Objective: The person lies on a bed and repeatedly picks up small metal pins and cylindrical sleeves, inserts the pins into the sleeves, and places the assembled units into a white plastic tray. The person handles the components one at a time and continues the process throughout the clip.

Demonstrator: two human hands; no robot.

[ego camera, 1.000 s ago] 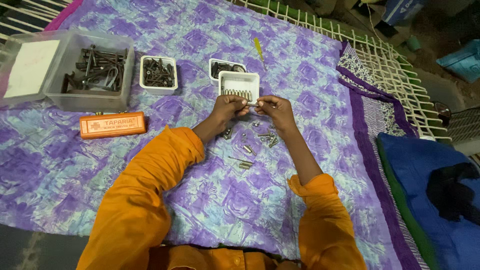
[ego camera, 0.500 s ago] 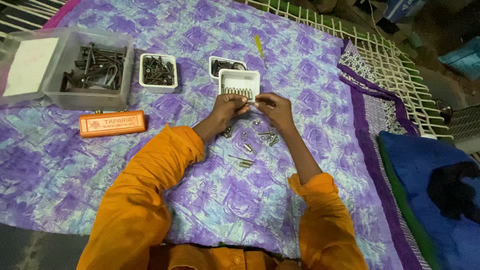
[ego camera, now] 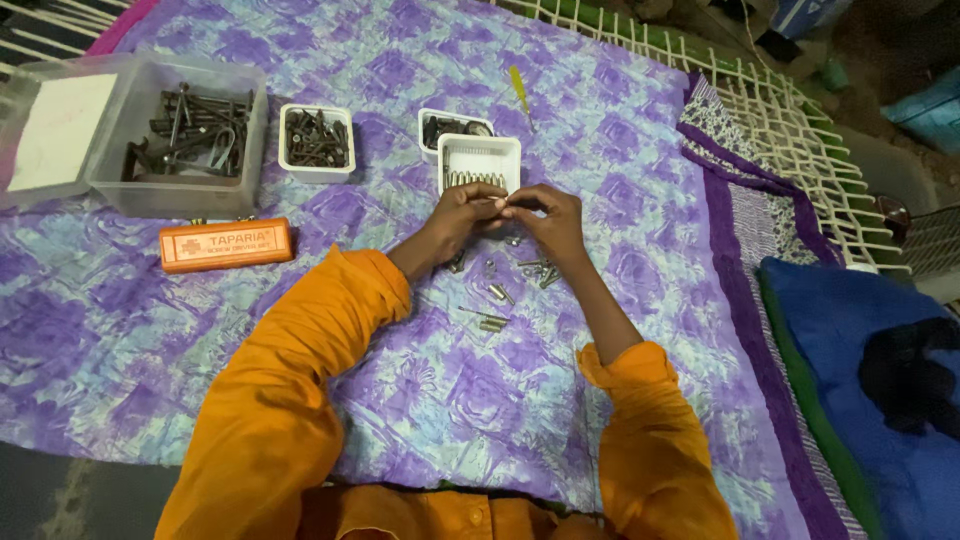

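Orange-sleeved left hand (ego camera: 462, 212) and right hand (ego camera: 549, 217) meet, fingertips in a pinching grip on a small metal piece (ego camera: 503, 204)

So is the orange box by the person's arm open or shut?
Shut. The orange box lies flat on the purple cloth with its lid closed; nothing inside shows.

Left hand (ego camera: 462, 212) and right hand (ego camera: 553, 220) meet fingertip to fingertip just below white tray (ego camera: 479, 163). Loose metal bits (ego camera: 500, 280) lie on purple cloth (ego camera: 420, 390) beneath the hands.
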